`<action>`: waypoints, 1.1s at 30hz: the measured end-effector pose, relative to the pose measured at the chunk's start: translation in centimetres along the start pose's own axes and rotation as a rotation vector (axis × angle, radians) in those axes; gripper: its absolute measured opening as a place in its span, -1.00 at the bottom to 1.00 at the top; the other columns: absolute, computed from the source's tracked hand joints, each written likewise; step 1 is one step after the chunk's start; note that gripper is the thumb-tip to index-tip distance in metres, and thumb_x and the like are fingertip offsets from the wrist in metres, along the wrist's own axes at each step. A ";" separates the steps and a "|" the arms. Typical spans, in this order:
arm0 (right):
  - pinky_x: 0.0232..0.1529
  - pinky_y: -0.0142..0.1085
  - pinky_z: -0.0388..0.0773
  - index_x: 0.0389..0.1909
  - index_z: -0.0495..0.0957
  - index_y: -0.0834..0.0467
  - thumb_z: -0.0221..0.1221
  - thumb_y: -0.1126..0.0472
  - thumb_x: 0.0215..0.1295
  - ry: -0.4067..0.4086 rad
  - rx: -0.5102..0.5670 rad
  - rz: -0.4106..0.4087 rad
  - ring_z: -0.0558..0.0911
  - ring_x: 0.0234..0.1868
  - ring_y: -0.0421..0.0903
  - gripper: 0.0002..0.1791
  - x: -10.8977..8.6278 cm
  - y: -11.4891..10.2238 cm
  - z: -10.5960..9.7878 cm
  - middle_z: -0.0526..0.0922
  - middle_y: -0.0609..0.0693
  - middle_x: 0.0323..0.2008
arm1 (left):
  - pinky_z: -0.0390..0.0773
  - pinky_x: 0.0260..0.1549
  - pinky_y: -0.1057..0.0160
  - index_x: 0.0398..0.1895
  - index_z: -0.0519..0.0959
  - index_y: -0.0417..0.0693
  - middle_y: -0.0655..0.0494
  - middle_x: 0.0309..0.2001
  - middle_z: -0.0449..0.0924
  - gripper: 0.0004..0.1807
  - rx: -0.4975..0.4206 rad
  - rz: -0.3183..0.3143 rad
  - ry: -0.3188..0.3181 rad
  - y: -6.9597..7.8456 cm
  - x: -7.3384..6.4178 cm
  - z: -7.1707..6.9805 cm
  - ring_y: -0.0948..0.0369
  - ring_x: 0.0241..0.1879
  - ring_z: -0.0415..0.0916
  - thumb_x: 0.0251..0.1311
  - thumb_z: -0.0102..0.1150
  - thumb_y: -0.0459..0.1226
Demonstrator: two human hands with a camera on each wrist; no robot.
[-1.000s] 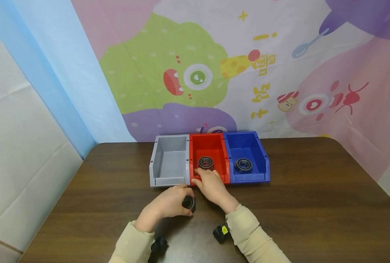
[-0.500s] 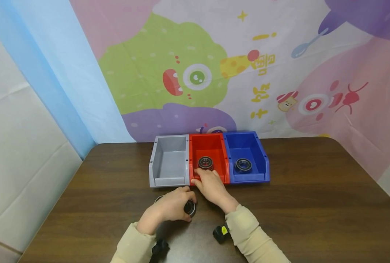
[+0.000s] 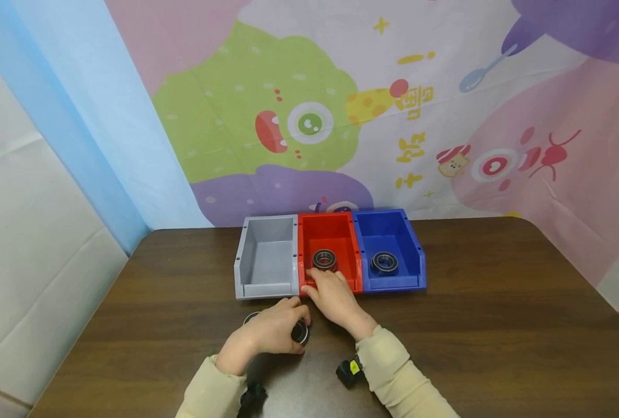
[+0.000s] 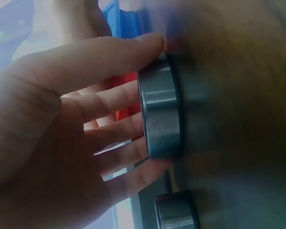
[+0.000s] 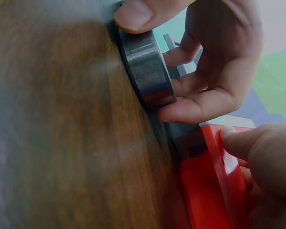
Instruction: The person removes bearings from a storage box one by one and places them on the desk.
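seemingly for pickup, a ring (image 4: 162, 109) is being gripped by the left hand (image 3: 271, 328), a red bin (image 3: 327, 237) by the right hand (image 3: 334, 297); lifting is likely being called for.

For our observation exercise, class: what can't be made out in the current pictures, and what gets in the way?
- Head view: most of the second ring, behind the left hand.
- Head view: any lettering on the ring in the blue bin, too small.
- Left wrist view: one end of the second ring, cut off by the bottom edge.
- Left wrist view: the grain of the table, blurred.
- Right wrist view: most fingers of the right hand, behind its thumb and the red bin.
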State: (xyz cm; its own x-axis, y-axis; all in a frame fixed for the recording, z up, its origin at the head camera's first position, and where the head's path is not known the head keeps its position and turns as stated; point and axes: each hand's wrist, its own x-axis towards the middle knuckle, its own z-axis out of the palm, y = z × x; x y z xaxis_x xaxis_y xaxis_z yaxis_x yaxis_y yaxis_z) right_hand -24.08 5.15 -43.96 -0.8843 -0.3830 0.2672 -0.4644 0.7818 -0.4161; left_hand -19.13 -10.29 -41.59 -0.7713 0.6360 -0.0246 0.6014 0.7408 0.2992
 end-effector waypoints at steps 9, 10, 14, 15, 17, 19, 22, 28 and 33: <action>-0.07 -0.19 0.31 0.00 0.48 0.20 0.10 0.05 0.24 0.001 0.004 0.005 0.57 -0.08 0.03 -0.61 0.0 0.0 0.2 0.61 0.07 -0.08 | 0.44 -0.27 0.29 -0.30 0.48 0.03 0.22 -0.31 0.35 -0.60 0.008 -0.008 -0.024 -0.1 0.0 0.0 0.20 -0.20 0.38 -0.29 0.39 -0.17; -0.07 -0.19 0.31 0.00 0.48 0.20 0.10 0.04 0.24 -0.001 0.004 0.008 0.57 -0.07 0.03 -0.60 0.0 0.1 0.2 0.61 0.06 -0.07 | 0.44 -0.25 0.28 -0.27 0.49 0.03 0.21 -0.29 0.37 -0.61 -0.002 -0.010 -0.035 -0.1 0.0 -0.2 0.19 -0.19 0.39 -0.26 0.37 -0.18; -0.11 -0.21 0.31 0.00 0.48 0.19 0.11 0.04 0.24 0.000 -0.012 0.006 0.57 -0.08 0.00 -0.61 0.0 0.2 0.3 0.62 0.05 -0.08 | 0.45 -0.16 0.23 -0.16 0.51 -0.04 0.17 -0.22 0.48 -0.65 -0.060 -0.018 -0.048 -0.4 0.3 -0.9 0.20 -0.17 0.44 -0.11 0.23 -0.22; -0.12 -0.22 0.31 0.00 0.48 0.19 0.11 0.04 0.23 0.001 -0.015 0.005 0.58 -0.09 0.00 -0.61 0.0 0.2 0.3 0.62 0.05 -0.08 | 0.45 -0.18 0.22 -0.17 0.51 -0.06 0.16 -0.24 0.51 -0.68 -0.073 -0.025 -0.030 -0.4 0.4 -1.2 0.21 -0.21 0.46 -0.07 0.21 -0.23; -0.16 -0.23 0.31 -0.02 0.48 0.18 0.11 0.05 0.24 0.011 -0.022 -0.002 0.58 -0.12 0.00 -0.63 0.0 0.1 0.3 0.63 0.05 -0.10 | 0.46 -0.30 0.24 -0.23 0.53 -0.07 0.15 -0.35 0.53 -0.77 -0.086 -0.040 0.051 -0.5 0.7 -1.8 0.24 -0.33 0.47 -0.01 0.18 -0.26; -0.19 -0.24 0.31 -0.05 0.49 0.18 0.12 0.06 0.23 0.021 -0.023 -0.009 0.58 -0.15 0.00 -0.65 -0.1 0.1 0.2 0.64 0.05 -0.14 | 0.43 -0.45 0.29 -0.31 0.52 -0.07 0.16 -0.46 0.51 -0.86 -0.067 -0.073 0.176 -0.6 1.3 -2.3 0.27 -0.46 0.42 0.01 0.17 -0.28; -0.24 -0.25 0.28 -0.10 0.50 0.17 0.13 0.07 0.23 0.029 -0.016 -0.013 0.59 -0.20 0.01 -0.69 -0.1 0.0 0.1 0.65 0.05 -0.20 | 0.31 -0.61 0.32 -0.38 0.48 -0.08 0.15 -0.53 0.43 -0.90 -0.073 -0.185 0.382 -0.6 2.6 -3.0 0.26 -0.59 0.32 0.02 0.18 -0.32; -0.26 -0.26 0.29 -0.09 0.50 0.18 0.13 0.07 0.22 0.024 -0.013 -0.015 0.58 -0.18 0.02 -0.68 0.0 0.0 0.1 0.64 0.05 -0.19 | 0.48 -0.45 0.16 0.01 0.34 -0.25 -0.08 -0.25 0.48 -0.50 -0.159 -0.377 0.544 -1.3 4.5 -2.9 0.08 -0.36 0.47 -0.01 0.24 -0.29; -0.26 -0.27 0.29 -0.08 0.50 0.17 0.12 0.06 0.23 0.024 -0.016 -0.018 0.58 -0.18 0.01 -0.68 0.1 0.0 -0.1 0.64 0.04 -0.18 | 0.51 -0.33 0.08 0.17 0.25 -0.30 -0.14 -0.19 0.54 -0.36 -0.214 -0.412 0.458 -1.9 4.9 -2.5 0.03 -0.30 0.51 0.01 0.22 -0.26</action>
State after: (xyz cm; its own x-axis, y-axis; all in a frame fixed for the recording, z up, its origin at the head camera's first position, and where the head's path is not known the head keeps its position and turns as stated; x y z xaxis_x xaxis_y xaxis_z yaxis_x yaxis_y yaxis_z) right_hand -24.12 5.17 -43.86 -0.8745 -0.3850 0.2952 -0.4788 0.7829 -0.3973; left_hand -24.58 -9.06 -39.88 -0.9690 0.1175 0.2172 0.2191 0.8149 0.5366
